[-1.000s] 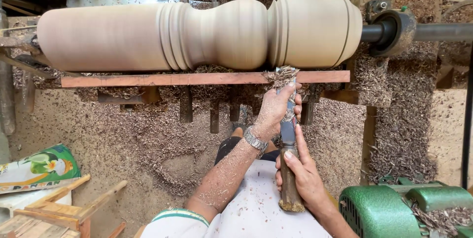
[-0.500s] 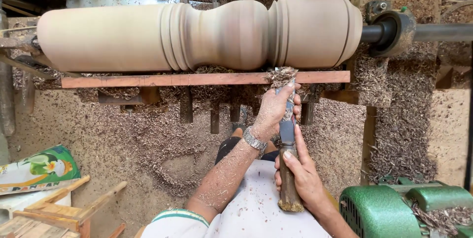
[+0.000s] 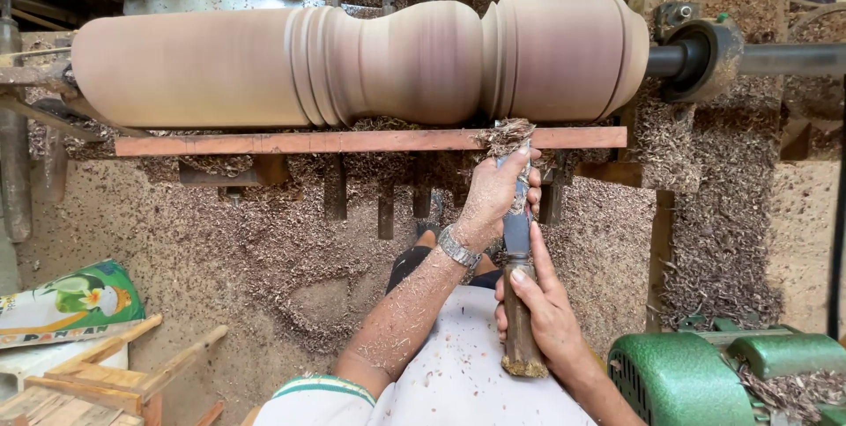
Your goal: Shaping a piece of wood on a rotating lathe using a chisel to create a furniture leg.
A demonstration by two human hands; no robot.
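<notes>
Currently the left hand [image 3: 495,190] wraps its fingers around the chisel [image 3: 515,230] blade on the tool rest [image 3: 352,140], tip in the groove of the turned wooden spindle [image 3: 370,60]. The right hand [image 3: 548,307] closes its fingers around the handle. A tilted edge could catch and kick. Shavings [image 3: 507,135] crowd the rest; room lies leftward.

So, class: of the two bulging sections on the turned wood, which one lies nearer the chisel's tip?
The right bulge, beside the metal spindle; the chisel meets the groove at its left edge.
</notes>
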